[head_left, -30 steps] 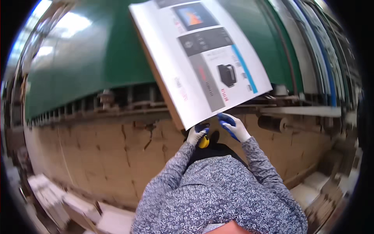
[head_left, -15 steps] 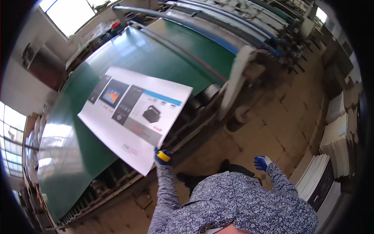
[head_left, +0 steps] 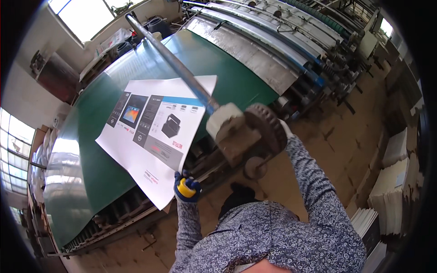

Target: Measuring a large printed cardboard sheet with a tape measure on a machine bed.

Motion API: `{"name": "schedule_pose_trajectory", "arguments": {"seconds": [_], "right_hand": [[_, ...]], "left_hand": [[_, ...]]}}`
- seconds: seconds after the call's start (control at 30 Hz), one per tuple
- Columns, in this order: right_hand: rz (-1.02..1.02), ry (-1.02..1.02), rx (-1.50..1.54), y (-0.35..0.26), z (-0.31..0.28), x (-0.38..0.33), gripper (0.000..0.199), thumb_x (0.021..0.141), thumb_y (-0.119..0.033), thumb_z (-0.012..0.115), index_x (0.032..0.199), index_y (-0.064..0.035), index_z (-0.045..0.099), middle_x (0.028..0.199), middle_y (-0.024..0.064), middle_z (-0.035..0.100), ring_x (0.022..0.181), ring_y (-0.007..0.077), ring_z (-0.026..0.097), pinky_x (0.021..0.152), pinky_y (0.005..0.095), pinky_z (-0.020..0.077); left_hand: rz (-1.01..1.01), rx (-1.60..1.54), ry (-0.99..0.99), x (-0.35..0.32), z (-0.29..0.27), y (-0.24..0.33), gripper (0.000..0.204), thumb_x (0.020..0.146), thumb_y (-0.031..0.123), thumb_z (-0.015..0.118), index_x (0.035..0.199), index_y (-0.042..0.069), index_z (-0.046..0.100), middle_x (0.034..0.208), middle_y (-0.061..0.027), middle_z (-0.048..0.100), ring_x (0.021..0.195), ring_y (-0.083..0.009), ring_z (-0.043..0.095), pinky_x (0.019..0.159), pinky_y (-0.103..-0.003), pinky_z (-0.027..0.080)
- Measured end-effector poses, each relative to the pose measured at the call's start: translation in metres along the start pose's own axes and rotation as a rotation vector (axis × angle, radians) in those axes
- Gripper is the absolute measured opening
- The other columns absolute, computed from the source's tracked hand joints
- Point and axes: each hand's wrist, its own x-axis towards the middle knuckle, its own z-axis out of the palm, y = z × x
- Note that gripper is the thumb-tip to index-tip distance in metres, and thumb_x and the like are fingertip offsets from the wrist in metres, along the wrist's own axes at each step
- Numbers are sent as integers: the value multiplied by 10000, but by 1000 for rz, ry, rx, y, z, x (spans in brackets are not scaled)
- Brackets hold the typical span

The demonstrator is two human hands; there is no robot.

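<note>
My left hand [head_left: 186, 187], in a blue work glove, is closed at the near edge of a large printed sheet [head_left: 157, 154]. A yellow piece [head_left: 187, 188] crosses the hand; I cannot make out whether it belongs to the glove. The sheet, white with grey and blue panels, spreads over a green belt [head_left: 82, 182], its near corner hanging past the belt's edge. My right hand [head_left: 286, 129] is against the far side of a dark toothed wheel [head_left: 267, 128], its fingers hidden. The wheel sits beside a pale block [head_left: 230, 127] on the end of a metal bar [head_left: 170, 61], which crosses over the sheet.
Beyond the belt stands a machine with long rollers and a metal plate [head_left: 246, 48]. Stacks of board [head_left: 389, 195] line the right side. A brown floor [head_left: 327, 154] lies between them and the belt. Dark buckets [head_left: 157, 26] stand at the far end.
My right hand has gone from beside my body up to the toothed wheel. The bar and its end block have risen toward me, over the sheet. My left hand stays at the sheet's edge.
</note>
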Motion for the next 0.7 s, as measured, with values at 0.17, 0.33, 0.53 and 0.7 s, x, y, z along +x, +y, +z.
{"name": "schedule_pose_trajectory", "arguments": {"seconds": [0.17,0.33,0.53,0.7], "right_hand": [[364,28,133,-54,114,67,334,824,-222,571,1066,5,533,986,81,592,892,166,566,807,272,452],[465,-160,61,-26,85,123,262,843,-158,529,1063,-16,535,1022,100,577,919,180,557,824,305,452],[674,-263,-234,-53,61,158,247,838,-144,525,1041,-4,541,1001,86,581,895,187,564,796,336,471],[705,-212,24,-39,-6,178,234,836,-131,519,1035,-10,543,993,95,581,871,197,569,782,330,477]], "left_hand": [[-144,81,-30,-10,26,-7,395,900,432,341,895,77,512,496,12,402,425,-140,363,466,-265,332],[-40,239,76,16,32,-25,370,895,381,361,1019,57,488,717,-32,506,593,-165,466,575,-275,410],[328,373,249,24,21,-66,380,882,264,431,1180,28,429,1058,-69,553,883,-161,555,724,-240,462],[294,348,355,-28,23,-153,405,848,261,486,1173,22,449,1002,-81,574,863,-179,571,688,-255,470]]}}
